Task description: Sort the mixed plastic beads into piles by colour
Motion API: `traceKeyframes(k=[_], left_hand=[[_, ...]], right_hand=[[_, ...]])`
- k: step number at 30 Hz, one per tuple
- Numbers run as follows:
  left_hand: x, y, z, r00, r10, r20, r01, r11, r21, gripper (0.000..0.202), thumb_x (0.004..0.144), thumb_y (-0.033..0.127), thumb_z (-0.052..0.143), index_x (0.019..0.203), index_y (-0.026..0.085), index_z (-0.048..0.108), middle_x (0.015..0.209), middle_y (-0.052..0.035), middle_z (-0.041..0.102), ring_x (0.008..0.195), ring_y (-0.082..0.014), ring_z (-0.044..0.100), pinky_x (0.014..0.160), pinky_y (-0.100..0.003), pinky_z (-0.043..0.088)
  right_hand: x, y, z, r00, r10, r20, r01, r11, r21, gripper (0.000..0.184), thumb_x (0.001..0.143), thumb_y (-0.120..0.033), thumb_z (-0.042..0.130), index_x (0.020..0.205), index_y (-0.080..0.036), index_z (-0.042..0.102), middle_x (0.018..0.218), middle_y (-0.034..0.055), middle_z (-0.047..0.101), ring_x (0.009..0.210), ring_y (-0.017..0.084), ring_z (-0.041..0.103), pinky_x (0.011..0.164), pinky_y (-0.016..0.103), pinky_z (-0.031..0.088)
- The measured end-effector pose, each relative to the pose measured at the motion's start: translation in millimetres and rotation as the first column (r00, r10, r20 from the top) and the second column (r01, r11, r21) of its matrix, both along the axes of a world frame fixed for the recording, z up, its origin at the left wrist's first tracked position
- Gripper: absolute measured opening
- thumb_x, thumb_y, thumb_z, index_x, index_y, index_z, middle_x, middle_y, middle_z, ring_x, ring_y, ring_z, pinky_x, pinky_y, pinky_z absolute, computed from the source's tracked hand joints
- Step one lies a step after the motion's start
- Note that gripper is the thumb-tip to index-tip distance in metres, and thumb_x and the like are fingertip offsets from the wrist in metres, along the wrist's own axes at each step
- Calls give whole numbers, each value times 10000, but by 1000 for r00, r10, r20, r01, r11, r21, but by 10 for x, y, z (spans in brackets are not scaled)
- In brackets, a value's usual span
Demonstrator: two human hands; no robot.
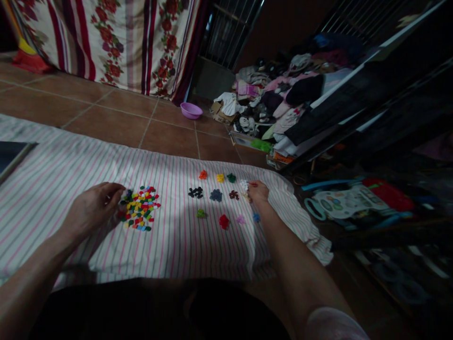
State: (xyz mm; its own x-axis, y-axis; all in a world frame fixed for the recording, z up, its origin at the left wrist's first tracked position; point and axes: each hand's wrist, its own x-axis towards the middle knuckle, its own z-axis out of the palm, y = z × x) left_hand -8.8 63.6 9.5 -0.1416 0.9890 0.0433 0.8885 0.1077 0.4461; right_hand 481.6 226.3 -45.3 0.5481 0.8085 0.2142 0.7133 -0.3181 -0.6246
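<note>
My left hand [97, 204] is at the left edge of a mixed heap of small coloured blocks [141, 206]. Its thumb and fingers curl together, and whatever sits between the tips is too small to make out. On the right, my right hand [259, 192] has its fingertips pinched at a small pile of white blocks [244, 184], with a beige pile [247, 197] just below them. Sorted piles lie between the hands: orange [203, 174], yellow [220, 178], dark green [231, 177], black [195, 192], grey [216, 195], brown [234, 194], light green [201, 213], red [223, 221], pink [241, 218] and blue [256, 217].
A striped cloth [170, 255] lies under the blocks. A dark framed panel [14, 158] rests at its left end. Beyond are a tiled floor [120, 118], a purple basin [191, 111] and heaped clothes [276, 94]. A toy panel [354, 200] stands on the right.
</note>
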Motion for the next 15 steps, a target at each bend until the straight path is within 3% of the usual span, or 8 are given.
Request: traceKeyframes(k=[8, 12, 15], left_hand=[[-29, -15, -21, 1000, -1, -15, 1, 1000, -17, 418, 846, 458, 324, 964, 214, 642, 982, -85, 718, 767, -225, 647, 689, -326, 471], [-54, -15, -55, 1000, -16, -17, 16, 1000, -7, 392, 873, 433, 320, 947, 219, 639, 935, -69, 718, 775, -207, 651, 662, -296, 462], [-77, -21, -81, 999, -37, -13, 36, 999, -18, 385, 888, 407, 324, 955, 210, 648, 936, -72, 721, 771, -186, 644, 668, -279, 456]], right_hand=[[44, -61, -33, 991, 64, -119, -62, 998, 15, 318, 573, -157, 548, 843, -152, 718, 716, 36, 697, 679, 187, 649, 629, 265, 504], [25, -23, 43, 990, 112, -89, -110, 994, 25, 291, 581, -148, 531, 812, -168, 707, 755, 49, 708, 743, 193, 666, 702, 274, 523], [6, 30, 75, 985, 166, -54, -163, 986, 43, 300, 589, -154, 525, 834, -160, 698, 761, 58, 707, 715, 192, 672, 674, 279, 536]])
